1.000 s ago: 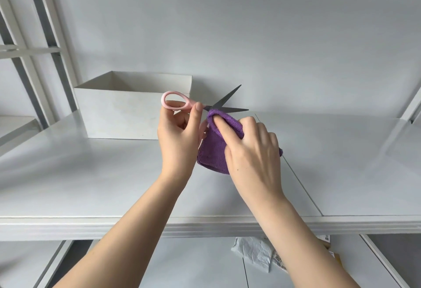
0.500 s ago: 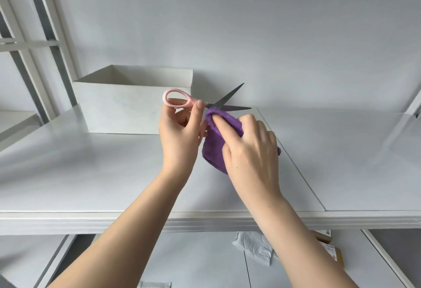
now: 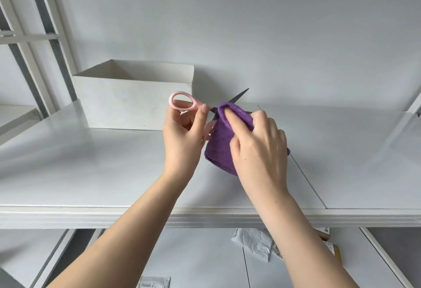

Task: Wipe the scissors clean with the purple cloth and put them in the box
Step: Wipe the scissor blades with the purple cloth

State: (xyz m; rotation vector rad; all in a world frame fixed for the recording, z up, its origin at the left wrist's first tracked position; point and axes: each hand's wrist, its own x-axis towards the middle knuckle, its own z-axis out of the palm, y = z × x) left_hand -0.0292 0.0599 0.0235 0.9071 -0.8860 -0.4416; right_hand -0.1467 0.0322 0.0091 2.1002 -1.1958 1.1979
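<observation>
Above white shelf (image 3: 91,173), left hand (image 3: 184,137) grips scissors (image 3: 182,104).

Soft, even daylight is cast throughout; faint shadows are seen on the shelf (image 3: 91,169), and edges are bowed by wide-angle distortion.

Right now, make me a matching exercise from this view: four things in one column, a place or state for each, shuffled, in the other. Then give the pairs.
Things:
1. scissors
2. purple cloth
3. box
4. crumpled paper

Places or states:
A. stands open-topped at the back of the shelf
B. lies on the lower shelf
C. blades apart, pink handle held by the left hand
D. wrapped over a blade, pressed by the right hand

Pairs: 1-C, 2-D, 3-A, 4-B
</observation>
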